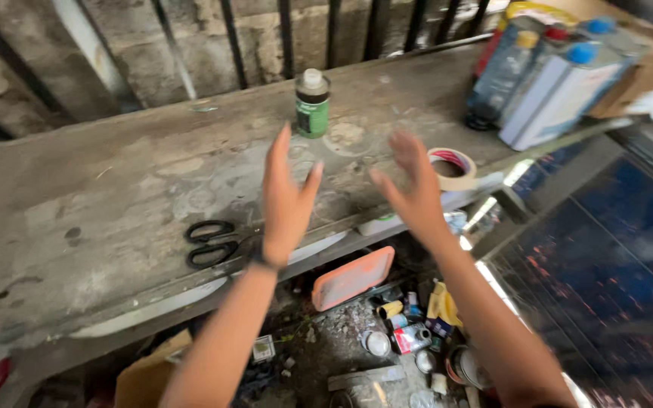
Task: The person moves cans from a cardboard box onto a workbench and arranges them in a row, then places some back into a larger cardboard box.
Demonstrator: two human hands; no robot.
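My left hand [285,200] and my right hand [411,185] are both raised over a worn grey wooden shelf [100,204], fingers spread, holding nothing. A small spray can with a green label [312,103] stands upright on the shelf just beyond and between them. A roll of beige masking tape [453,168] lies right of my right hand, close to its fingers. Black-handled scissors [210,242] lie on the shelf near its front edge, left of my left wrist.
Blue and grey bottles and cans [549,79] crowd the shelf's far right beside a cardboard box [648,72]. Black metal bars [285,34] rise behind the shelf. Below lie an orange lid [352,276], small tins [410,336] and scraps. A dark blue panel [614,279] fills the right.
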